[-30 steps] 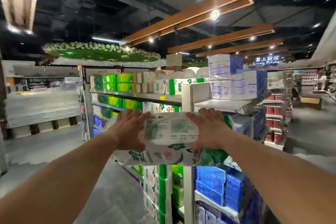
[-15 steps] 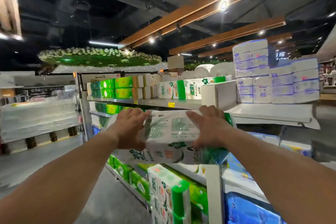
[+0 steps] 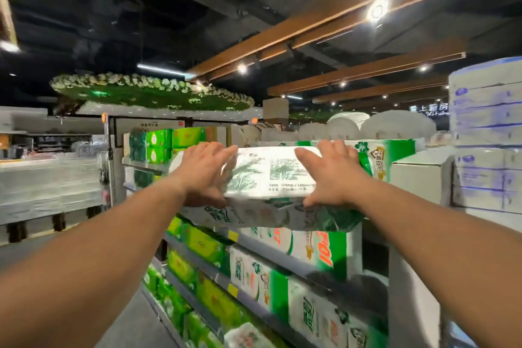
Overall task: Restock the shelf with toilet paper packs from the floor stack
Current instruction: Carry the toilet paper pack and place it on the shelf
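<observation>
A person holds a toilet paper pack up at the level of the top shelf, arms stretched forward from the bottom corners of the view. The pack is wrapped in clear plastic printed with green leaves and small text, and it lies flat and lengthwise between the two hands. The left hand clasps its left end: the fingers are spread over the upper face and the thumb curls under the near edge. The right hand clasps the right end in the same way, fingers spread across the top and thumb tucked below.

The pack is off the floor and hangs in front of the shelving, its far edge level with a row of white and green packs that already stand on the top shelf just behind it; whether it touches them cannot be told. Below it, the lower shelves carry more green and white packs and bright green packs further left. To the right, on a neighbouring unit, stands a tall stack of white and blue packs, with a white box beside it. Large white rolls sit behind the top row. Overhead, a dark ceiling bears wooden beams with spotlights and a hanging green oval decoration.
</observation>
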`<control>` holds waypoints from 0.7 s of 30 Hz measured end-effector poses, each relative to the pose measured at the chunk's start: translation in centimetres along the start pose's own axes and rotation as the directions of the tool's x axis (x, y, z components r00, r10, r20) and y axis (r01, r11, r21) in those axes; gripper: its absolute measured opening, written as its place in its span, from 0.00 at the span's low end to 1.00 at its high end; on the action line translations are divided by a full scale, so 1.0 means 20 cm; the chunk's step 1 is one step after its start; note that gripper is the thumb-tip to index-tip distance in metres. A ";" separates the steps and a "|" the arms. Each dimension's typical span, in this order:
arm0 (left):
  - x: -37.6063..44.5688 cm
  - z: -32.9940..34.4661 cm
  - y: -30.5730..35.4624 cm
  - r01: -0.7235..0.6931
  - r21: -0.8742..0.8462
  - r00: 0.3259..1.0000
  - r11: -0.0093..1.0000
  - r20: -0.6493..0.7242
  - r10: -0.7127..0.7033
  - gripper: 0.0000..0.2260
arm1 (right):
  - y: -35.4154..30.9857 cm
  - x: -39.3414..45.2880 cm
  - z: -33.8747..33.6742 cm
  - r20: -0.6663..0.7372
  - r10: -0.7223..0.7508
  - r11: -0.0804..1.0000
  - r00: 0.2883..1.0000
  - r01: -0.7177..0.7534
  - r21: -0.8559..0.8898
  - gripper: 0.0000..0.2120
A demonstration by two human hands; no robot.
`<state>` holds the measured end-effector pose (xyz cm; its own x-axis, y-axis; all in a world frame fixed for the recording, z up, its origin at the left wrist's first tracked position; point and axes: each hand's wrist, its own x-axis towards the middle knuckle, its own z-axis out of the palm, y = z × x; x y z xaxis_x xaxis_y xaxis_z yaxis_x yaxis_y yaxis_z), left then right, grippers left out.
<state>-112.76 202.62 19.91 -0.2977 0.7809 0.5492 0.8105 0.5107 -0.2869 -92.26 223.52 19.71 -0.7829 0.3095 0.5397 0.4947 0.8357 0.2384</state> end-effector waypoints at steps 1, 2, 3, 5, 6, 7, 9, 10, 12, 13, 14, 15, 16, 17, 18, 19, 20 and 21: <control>0.09 0.07 -0.04 -0.018 -0.005 0.999 1.000 -0.027 0.018 0.54 | 0.01 0.08 0.03 -0.010 0.021 0.999 1.000 -0.021 -0.025 0.51; 0.19 0.14 -0.08 -0.039 -0.012 0.998 0.999 -0.057 0.038 0.54 | 0.03 0.15 0.07 -0.022 0.044 0.998 0.999 -0.045 -0.053 0.51; 0.30 0.20 -0.12 -0.065 -0.017 0.994 0.998 -0.086 0.063 0.54 | 0.04 0.22 0.11 -0.036 0.070 0.995 0.997 -0.072 -0.076 0.51; 0.52 0.30 -0.17 -0.120 -0.030 0.987 0.992 -0.114 0.116 0.54 | 0.09 0.35 0.16 -0.051 0.129 0.985 0.990 -0.134 -0.109 0.50; 0.63 0.35 -0.19 -0.144 -0.047 0.983 0.988 -0.125 0.137 0.54 | 0.12 0.41 0.18 -0.052 0.155 0.979 0.987 -0.160 -0.127 0.51; 0.74 0.40 -0.21 -0.167 -0.065 0.977 0.984 -0.142 0.156 0.54 | 0.14 0.48 0.20 -0.056 0.181 0.971 0.982 -0.187 -0.146 0.50; 0.96 0.47 -0.23 -0.218 -0.083 0.963 0.972 -0.180 0.200 0.54 | 0.21 0.59 0.24 -0.067 0.238 0.953 0.969 -0.246 -0.178 0.50; 1.06 0.51 -0.23 -0.244 -0.088 0.954 0.966 -0.203 0.222 0.53 | 0.24 0.64 0.26 -0.071 0.262 0.942 0.962 -0.271 -0.198 0.49; 1.26 0.59 -0.20 -0.292 -0.090 0.932 0.952 -0.252 0.262 0.52 | 0.32 0.73 0.30 -0.090 0.303 0.918 0.949 -0.316 -0.238 0.49; 1.36 0.63 -0.18 -0.313 -0.094 0.921 0.945 -0.271 0.278 0.52 | 0.38 0.78 0.32 -0.102 0.321 0.905 0.942 -0.336 -0.261 0.49; 1.45 0.66 -0.16 -0.330 -0.102 0.913 0.938 -0.287 0.290 0.52 | 0.43 0.82 0.32 -0.112 0.336 0.889 0.935 -0.355 -0.290 0.48; 1.55 0.69 -0.13 -0.346 -0.114 0.904 0.931 -0.304 0.299 0.52 | 0.49 0.86 0.33 -0.123 0.349 0.873 0.929 -0.370 -0.318 0.47; 1.66 0.71 -0.10 -0.361 -0.126 0.895 0.924 -0.325 0.305 0.52 | 0.55 0.91 0.33 -0.132 0.360 0.858 0.924 -0.383 -0.342 0.46; 1.77 0.73 -0.07 -0.378 -0.137 0.882 0.915 -0.355 0.311 0.51 | 0.62 0.96 0.32 -0.141 0.369 0.846 0.919 -0.395 -0.359 0.45; 1.87 0.73 -0.04 -0.394 -0.150 0.866 0.907 -0.389 0.312 0.50 | 0.69 1.01 0.31 -0.152 0.377 0.835 0.913 -0.407 -0.372 0.45; 1.97 0.73 -0.01 -0.407 -0.161 0.851 0.899 -0.425 0.309 0.49 | 0.76 1.06 0.30 -0.167 0.385 0.824 0.908 -0.419 -0.382 0.44; 2.07 0.73 0.03 -0.415 -0.170 0.836 0.894 -0.458 0.301 0.48 | 0.83 1.11 0.28 -0.185 0.392 0.812 0.901 -0.434 -0.391 0.44; 2.17 0.72 0.06 -0.418 -0.180 0.826 0.890 -0.484 0.289 0.47 | 0.91 1.15 0.27 -0.201 0.399 0.802 0.895 -0.447 -0.397 0.44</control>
<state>-131.97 242.30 31.99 0.2332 0.6183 0.7506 0.9370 0.0636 -0.3435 -103.40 248.30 32.07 -0.4272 0.5192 0.7402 0.8962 0.3516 0.2706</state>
